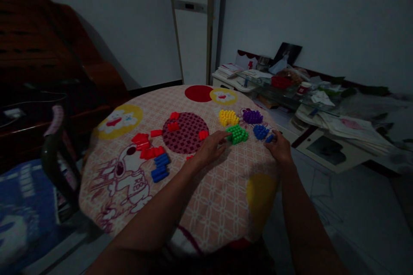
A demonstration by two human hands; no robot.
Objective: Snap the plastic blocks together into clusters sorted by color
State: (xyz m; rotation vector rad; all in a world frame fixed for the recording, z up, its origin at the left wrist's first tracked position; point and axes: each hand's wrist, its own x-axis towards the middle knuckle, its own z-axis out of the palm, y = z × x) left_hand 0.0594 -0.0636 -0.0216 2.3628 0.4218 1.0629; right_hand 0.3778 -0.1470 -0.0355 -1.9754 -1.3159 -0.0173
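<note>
My left hand (211, 147) reaches over the patterned tablecloth, its fingers stretched out and their tips at the left edge of a green cluster of small knobby pieces (238, 134). At the right side of the table, my right hand (280, 148) is closed in a pinch on a small blue piece (269, 138). Just left of it sits a larger blue cluster (260, 132). Behind these two groups are a yellow cluster (228, 117) and a purple cluster (252, 116). The pieces are too small to make out singly.
Red blocks (151, 152) and blue blocks (159, 167) lie on the left of the round table (219, 197); other red pieces (173, 126) are near its middle. A cluttered glass-topped cabinet (274, 88) stands right, a wooden bench (64, 51) left, a dark chair armrest (53, 154) nearby.
</note>
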